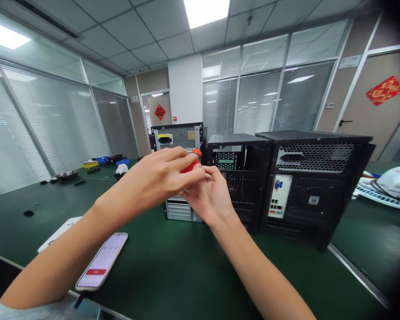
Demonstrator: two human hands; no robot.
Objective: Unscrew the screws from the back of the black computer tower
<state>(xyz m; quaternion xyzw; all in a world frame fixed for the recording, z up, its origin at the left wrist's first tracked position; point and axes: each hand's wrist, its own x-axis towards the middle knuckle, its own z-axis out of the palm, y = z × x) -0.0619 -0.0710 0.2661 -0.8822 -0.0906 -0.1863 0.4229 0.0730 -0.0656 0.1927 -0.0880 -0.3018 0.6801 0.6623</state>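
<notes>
My left hand (163,173) is wrapped round the red and dark grey handle of what looks like a screwdriver (190,167), held up in front of a computer case. Close against it, my right hand (213,193) has its thumb and fingers pinched together. Whatever sits in that pinch is hidden. Behind both hands stands the silver-backed computer case (180,212), with a power supply (178,138) at its top; the hands cover its middle.
Two black computer cases (236,178) (306,191) stand to the right. A phone (103,262) showing a timer lies on the green table (173,271), beside a white object (58,233). Further back left are a metal bowl (66,175) and a yellow box (90,164). A white helmet (395,182) sits far right.
</notes>
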